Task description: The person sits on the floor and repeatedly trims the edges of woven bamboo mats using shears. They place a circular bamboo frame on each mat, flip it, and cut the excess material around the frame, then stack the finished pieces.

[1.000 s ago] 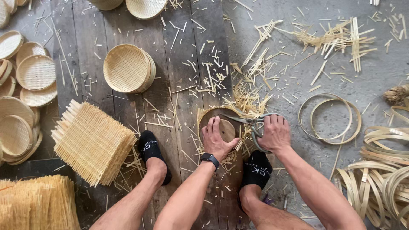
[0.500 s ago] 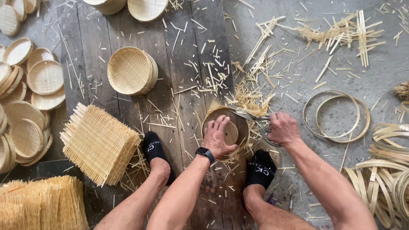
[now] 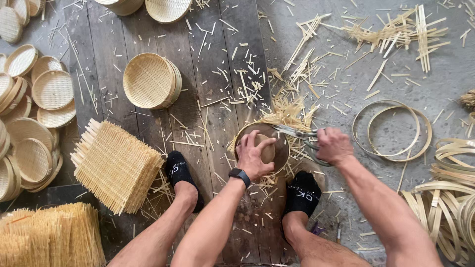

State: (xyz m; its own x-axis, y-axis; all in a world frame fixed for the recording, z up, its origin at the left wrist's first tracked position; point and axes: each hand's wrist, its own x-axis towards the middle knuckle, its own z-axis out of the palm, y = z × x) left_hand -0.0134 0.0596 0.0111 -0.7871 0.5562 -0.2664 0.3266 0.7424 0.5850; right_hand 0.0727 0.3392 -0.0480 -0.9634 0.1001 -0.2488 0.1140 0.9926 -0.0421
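My left hand [image 3: 254, 153] presses down on a round wooden form inside a small woven bamboo tray [image 3: 280, 146] that lies on the dark plank floor between my feet. My right hand [image 3: 334, 146] grips the handles of metal shears [image 3: 297, 132], whose blades reach the tray's upper right rim. Fringe of cut bamboo strips sticks out along the tray's top edge. A dark watch sits on my left wrist.
A stack of finished round trays [image 3: 151, 80] lies up left, more trays [image 3: 29, 113] at the far left. A pile of square woven mats [image 3: 115, 165] sits left of my left foot. Bamboo hoops [image 3: 393, 129] lie to the right, coils [image 3: 452, 207] at the lower right. Offcuts litter everywhere.
The shears have moved along the tray's rim toward the upper right. My left hand has shifted slightly on the form while the tray turned.
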